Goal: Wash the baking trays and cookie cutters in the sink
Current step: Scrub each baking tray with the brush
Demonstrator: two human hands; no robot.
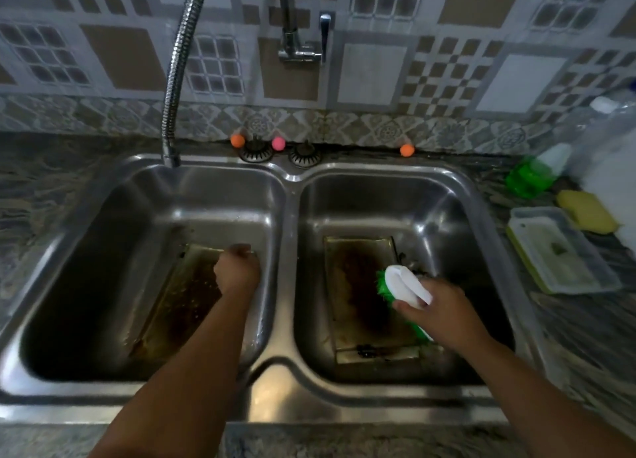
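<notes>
Baking trays (358, 285) stained dark | left hand (237, 271) grips one | right hand (437, 313) grips brush (402, 285)

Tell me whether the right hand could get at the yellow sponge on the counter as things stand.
Probably not straight away: the right hand grips the scrub brush over the tray in the right basin. The path to the yellow sponge looks free; only the white container sits beside it.

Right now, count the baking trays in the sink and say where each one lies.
2. One baking tray leans in the left basin, with the left hand at its far edge. The other baking tray lies in the right basin under the scrub brush gripped by the right hand. More may be hidden.
</notes>
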